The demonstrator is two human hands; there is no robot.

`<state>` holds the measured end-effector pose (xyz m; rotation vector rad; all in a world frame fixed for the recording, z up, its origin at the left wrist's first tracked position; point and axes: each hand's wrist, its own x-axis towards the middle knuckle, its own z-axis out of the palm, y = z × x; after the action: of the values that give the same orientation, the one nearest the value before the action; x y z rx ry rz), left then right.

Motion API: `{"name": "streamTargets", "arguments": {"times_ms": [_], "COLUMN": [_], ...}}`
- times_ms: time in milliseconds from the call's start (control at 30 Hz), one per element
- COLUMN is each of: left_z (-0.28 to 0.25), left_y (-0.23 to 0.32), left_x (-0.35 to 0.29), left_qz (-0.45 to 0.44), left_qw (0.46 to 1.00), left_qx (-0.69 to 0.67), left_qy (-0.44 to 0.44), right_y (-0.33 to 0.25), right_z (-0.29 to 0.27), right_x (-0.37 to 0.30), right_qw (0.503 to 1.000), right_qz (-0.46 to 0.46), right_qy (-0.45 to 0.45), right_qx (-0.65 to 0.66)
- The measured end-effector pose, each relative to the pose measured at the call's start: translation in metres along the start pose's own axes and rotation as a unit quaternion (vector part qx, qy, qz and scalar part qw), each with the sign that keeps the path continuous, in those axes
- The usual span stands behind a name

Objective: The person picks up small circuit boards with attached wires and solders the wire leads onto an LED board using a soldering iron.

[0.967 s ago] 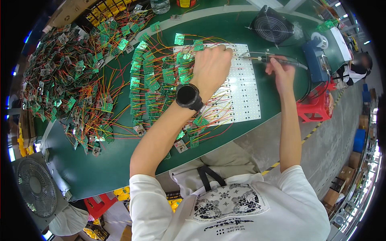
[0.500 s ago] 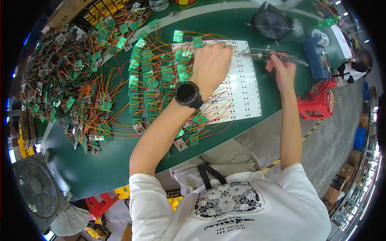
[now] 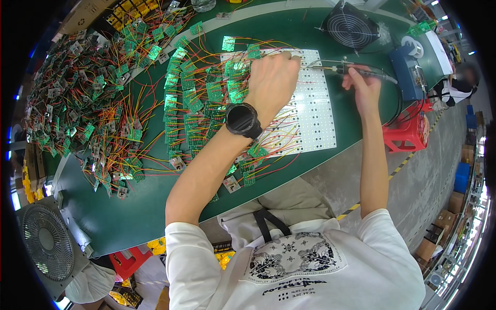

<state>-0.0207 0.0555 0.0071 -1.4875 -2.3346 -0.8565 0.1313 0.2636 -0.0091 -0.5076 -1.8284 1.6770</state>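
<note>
My left hand (image 3: 273,78) lies across the far part of a white perforated board (image 3: 318,121). Its fingers are bent closed, and what they pinch is hidden. Under and beside that hand are rows of small green circuit boards (image 3: 236,91) with red and yellow wires (image 3: 281,129), whose ends fan out over the white board. My right hand (image 3: 366,89) is closed around the dark handle of a soldering iron (image 3: 330,67). The iron's thin metal tip points left, close to my left fingertips; contact cannot be made out.
A large heap of wired circuit boards (image 3: 77,103) covers the table's left side. At the far right stand a black fan (image 3: 350,31), a blue soldering station (image 3: 407,75) and a solder spool (image 3: 412,47). A red stool (image 3: 405,132) is beyond the table edge; another person (image 3: 460,85) sits farther off.
The soldering iron's tip end has shifted slightly, staying near my left fingertips. My left hand has barely moved, and its fingers remain closed.
</note>
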Motion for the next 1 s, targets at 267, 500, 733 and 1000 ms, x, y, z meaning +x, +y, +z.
{"name": "streamTargets", "arguments": {"times_ms": [267, 500, 733, 1000], "left_z": [0.0007, 0.0033, 0.0008, 0.0032], "left_y": [0.0004, -0.0014, 0.0007, -0.0012], "left_x": [0.0000, -0.0003, -0.0006, 0.0000], "left_qz": [-0.006, 0.000, -0.004, -0.001], "left_qw": [1.000, 1.000, 1.000, 1.000], "left_qx": [0.007, 0.008, 0.010, 0.008], "left_qy": [0.005, 0.009, 0.004, 0.007], "right_y": [-0.0005, 0.0009, 0.0009, 0.0001], "right_z": [-0.0003, -0.0014, -0.0012, -0.0026], "right_x": [-0.0001, 0.0008, -0.0005, 0.0016], "right_qw": [1.000, 1.000, 1.000, 0.999], "right_qz": [-0.007, -0.012, -0.009, 0.000], "right_qy": [-0.002, -0.008, -0.004, 0.020], "right_qx": [0.005, 0.009, 0.002, 0.035]}}
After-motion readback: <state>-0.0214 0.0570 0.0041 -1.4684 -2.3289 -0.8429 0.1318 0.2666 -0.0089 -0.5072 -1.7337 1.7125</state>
